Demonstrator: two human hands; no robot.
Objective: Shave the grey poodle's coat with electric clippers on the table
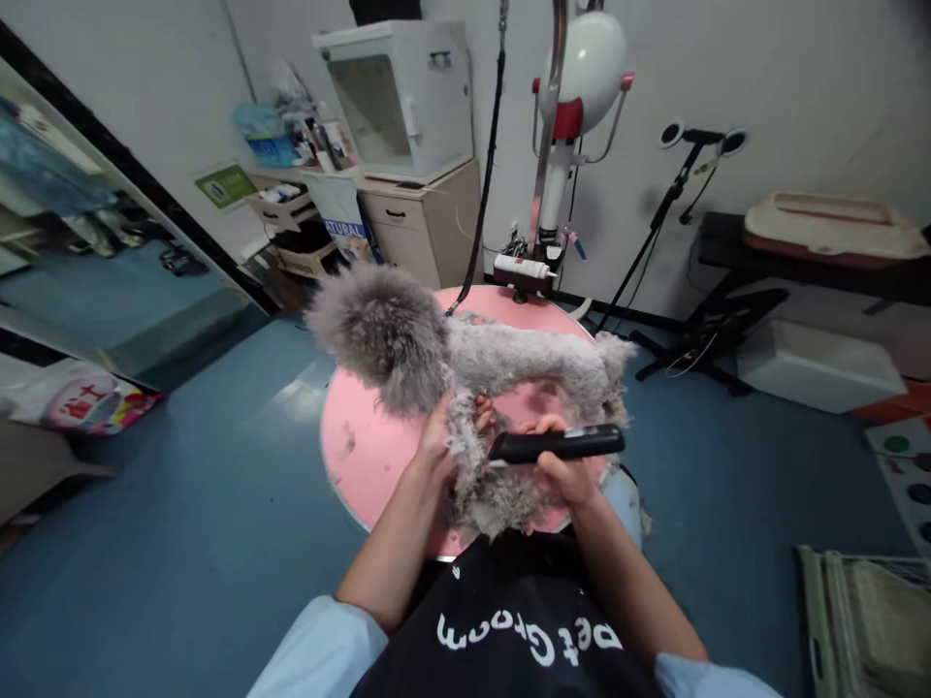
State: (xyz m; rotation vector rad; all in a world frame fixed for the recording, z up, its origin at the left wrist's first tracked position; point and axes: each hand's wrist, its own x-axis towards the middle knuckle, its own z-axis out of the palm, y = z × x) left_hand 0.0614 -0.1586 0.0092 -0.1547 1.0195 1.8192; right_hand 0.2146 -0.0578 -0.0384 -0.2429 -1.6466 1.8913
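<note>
Locate the grey curly-coated dog (501, 354) at the centre of the frame, on the round pink bench (368, 475), head toward centre left, hindquarters toward centre right. Observe the black tether (490, 174), running from the top of the frame down to the neck region.

Identify the step in hand, by judgement, as clipping the near foreleg (463, 427). Compare the closely cropped back with the shaggier leg and the full, fluffy head.

Check both hands. Note the left hand (434, 433), just below centre, curled around the near foreleg with fingertips emerging on the other side. Note the right hand (573, 477), closed around the black clipper (574, 443), with the blade end directed left and close beside the leg. Contact between blade and hair: not possible to tell. Treat the tangled grey fur (505, 504) at lower centre as either loose clippings or leg coat; not distinguishable here.

For the next move, steady the leg lightly. Lay the blade flat and guide along the uncut hair in short strokes. Guard the left fingertips, close to the likely blade path. Allow for a sudden pull of the leg.
</note>
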